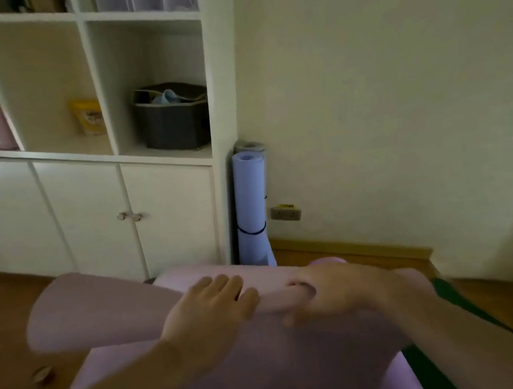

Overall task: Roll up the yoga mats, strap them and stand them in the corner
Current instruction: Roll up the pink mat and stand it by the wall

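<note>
A pink yoga mat (pixel 239 369) lies on the wooden floor in front of me, its far end partly rolled, with a loose flap sticking out to the left. My left hand (pixel 207 305) rests flat on the roll with straight fingers. My right hand (pixel 323 293) grips the roll from the right, fingers curled over it; the view is blurred there. In the corner stands a lilac rolled mat (pixel 251 201) with a black strap near its bottom. A grey rolled mat (pixel 250 147) stands behind it. A green mat (pixel 451 296) shows under my right forearm.
A white shelf unit with cupboard doors (pixel 169 212) fills the left wall; a dark bin (pixel 173 120) sits in one cubby. A wall socket (pixel 285 214) is low on the right wall. A small round object (pixel 42 375) lies on the floor at left.
</note>
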`<control>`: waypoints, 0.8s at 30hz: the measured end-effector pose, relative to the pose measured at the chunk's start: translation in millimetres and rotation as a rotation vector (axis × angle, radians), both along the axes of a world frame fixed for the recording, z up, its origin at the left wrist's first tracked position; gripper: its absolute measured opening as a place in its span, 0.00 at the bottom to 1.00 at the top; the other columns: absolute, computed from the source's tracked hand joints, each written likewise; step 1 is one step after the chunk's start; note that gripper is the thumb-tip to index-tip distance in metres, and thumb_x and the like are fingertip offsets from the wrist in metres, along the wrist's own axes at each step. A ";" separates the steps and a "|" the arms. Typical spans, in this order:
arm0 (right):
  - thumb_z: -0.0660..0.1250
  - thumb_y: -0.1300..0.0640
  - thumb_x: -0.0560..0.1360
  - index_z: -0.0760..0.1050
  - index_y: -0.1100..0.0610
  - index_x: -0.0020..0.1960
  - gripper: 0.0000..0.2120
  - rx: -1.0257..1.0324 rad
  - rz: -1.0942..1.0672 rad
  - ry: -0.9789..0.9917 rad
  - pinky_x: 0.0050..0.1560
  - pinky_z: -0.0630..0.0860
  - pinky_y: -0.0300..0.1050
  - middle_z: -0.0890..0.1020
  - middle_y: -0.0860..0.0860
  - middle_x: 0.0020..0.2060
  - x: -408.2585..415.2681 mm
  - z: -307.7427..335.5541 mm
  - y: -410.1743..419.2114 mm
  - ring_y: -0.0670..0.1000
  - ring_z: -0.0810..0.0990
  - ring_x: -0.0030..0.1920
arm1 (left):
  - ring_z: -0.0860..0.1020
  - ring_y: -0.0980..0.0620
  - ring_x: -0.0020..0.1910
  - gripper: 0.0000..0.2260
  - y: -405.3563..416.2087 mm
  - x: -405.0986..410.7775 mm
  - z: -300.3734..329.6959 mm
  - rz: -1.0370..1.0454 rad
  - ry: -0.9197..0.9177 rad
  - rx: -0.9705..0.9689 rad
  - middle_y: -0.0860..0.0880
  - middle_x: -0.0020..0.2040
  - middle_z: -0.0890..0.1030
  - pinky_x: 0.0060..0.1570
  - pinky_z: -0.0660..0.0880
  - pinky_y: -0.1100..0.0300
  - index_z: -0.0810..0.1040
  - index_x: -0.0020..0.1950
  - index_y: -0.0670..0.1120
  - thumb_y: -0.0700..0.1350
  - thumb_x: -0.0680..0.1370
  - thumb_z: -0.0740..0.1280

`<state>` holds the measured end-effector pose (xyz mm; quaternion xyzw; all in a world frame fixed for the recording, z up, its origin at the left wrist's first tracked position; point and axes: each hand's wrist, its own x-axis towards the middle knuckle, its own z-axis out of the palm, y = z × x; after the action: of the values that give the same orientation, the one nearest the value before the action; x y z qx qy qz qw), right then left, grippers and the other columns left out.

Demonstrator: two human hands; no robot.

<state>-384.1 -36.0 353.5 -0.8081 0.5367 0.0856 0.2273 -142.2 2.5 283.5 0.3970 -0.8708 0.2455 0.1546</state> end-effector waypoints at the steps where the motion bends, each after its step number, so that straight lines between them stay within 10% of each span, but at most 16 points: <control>1: 0.74 0.26 0.63 0.73 0.39 0.67 0.37 0.027 0.003 0.033 0.60 0.77 0.50 0.78 0.41 0.57 2.1 -16.8 1.7 0.50 0.78 0.58 | 0.75 0.47 0.34 0.22 0.4 2.7 -9.7 0.005 0.009 0.026 0.50 0.39 0.75 0.32 0.71 0.54 0.76 0.47 0.50 0.44 0.58 0.82; 5: 0.76 0.40 0.64 0.69 0.40 0.61 0.29 -0.380 0.004 0.048 0.49 0.76 0.46 0.75 0.41 0.49 13.9 -74.3 16.9 0.51 0.78 0.51 | 0.76 0.51 0.47 0.26 -2.0 21.5 -34.0 0.158 0.022 0.324 0.53 0.51 0.76 0.47 0.76 0.55 0.75 0.59 0.53 0.61 0.66 0.77; 8: 0.73 0.48 0.76 0.68 0.53 0.74 0.30 -0.457 0.142 0.103 0.62 0.75 0.51 0.76 0.53 0.64 33.5 -100.7 14.7 0.58 0.77 0.64 | 0.66 0.54 0.61 0.36 -3.8 39.0 -36.7 0.294 0.052 0.777 0.58 0.61 0.65 0.69 0.66 0.51 0.66 0.72 0.61 0.78 0.70 0.62; 12: 0.80 0.40 0.62 0.69 0.54 0.63 0.37 -0.662 0.256 0.073 0.54 0.77 0.56 0.76 0.54 0.55 47.3 -122.9 5.4 0.57 0.75 0.52 | 0.74 0.60 0.55 0.28 -16.2 67.2 -27.3 0.393 0.269 1.092 0.62 0.56 0.74 0.63 0.73 0.56 0.73 0.66 0.63 0.77 0.73 0.64; 17: 0.59 0.22 0.71 0.69 0.46 0.69 0.37 -0.335 0.126 -0.048 0.63 0.71 0.51 0.71 0.46 0.59 45.5 -133.9 6.9 0.51 0.71 0.58 | 0.75 0.57 0.49 0.20 -22.3 63.9 -41.5 0.414 0.106 0.732 0.61 0.52 0.76 0.46 0.73 0.57 0.70 0.58 0.59 0.68 0.74 0.70; 24: 0.69 0.37 0.79 0.69 0.49 0.70 0.26 -0.297 -0.010 -0.130 0.63 0.75 0.51 0.77 0.49 0.64 48.0 -131.2 15.5 0.52 0.77 0.61 | 0.79 0.52 0.55 0.26 -22.2 52.1 -58.1 0.168 0.148 0.543 0.55 0.58 0.80 0.57 0.76 0.51 0.72 0.65 0.55 0.70 0.74 0.68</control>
<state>-336.1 -20.5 222.3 -0.8338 0.5318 -0.0482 0.1398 -90.1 -19.7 225.3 0.5115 -0.8550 -0.0143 0.0849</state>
